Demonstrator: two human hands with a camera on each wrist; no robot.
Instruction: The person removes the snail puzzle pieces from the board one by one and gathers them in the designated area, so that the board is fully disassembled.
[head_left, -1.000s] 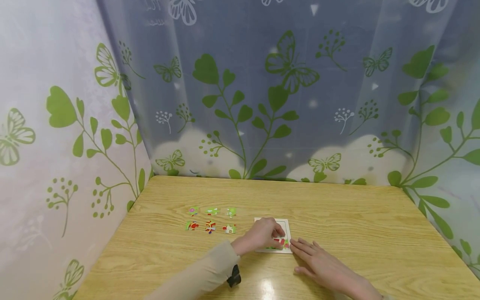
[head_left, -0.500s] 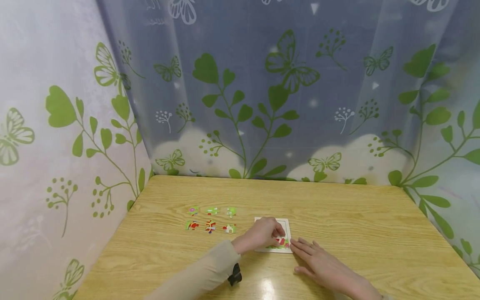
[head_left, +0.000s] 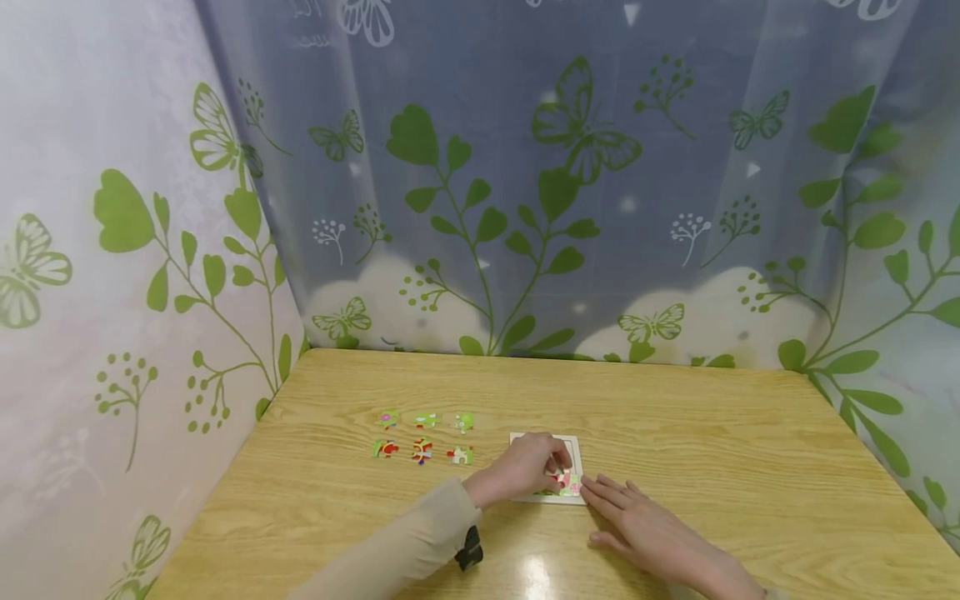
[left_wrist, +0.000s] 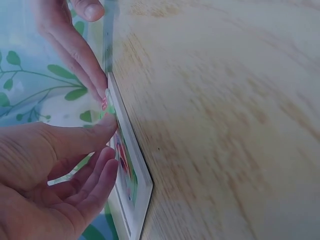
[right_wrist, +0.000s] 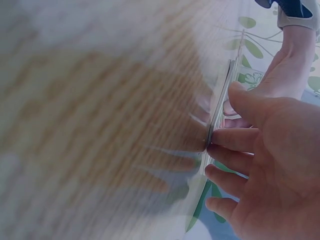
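A square puzzle board (head_left: pixel 555 500) with a pale frame lies on the table; colourful pieces show along its near part. My left hand (head_left: pixel 527 464) reaches over it, thumb and fingers curled down on a red-and-white puzzle piece (head_left: pixel 563 478) within the frame. The left wrist view shows the left thumb (left_wrist: pixel 85 137) touching the printed surface; the piece's outline is partly hidden by the hand. My right hand (head_left: pixel 648 532) lies beside the board with its fingers extended, and its fingertips (right_wrist: pixel 216 136) touch the board's right edge.
Several loose puzzle pieces (head_left: pixel 422 451) lie in two rows on the wooden table (head_left: pixel 690 433), left of the board. A black device (head_left: pixel 469 548) is on the left wrist. Printed curtains (head_left: pixel 480 275) stand behind the table and at its sides.
The left fingers shift slightly over the near right part of the board, and the red-and-white piece under them shows a little differently. The right hand and loose pieces stay in place.
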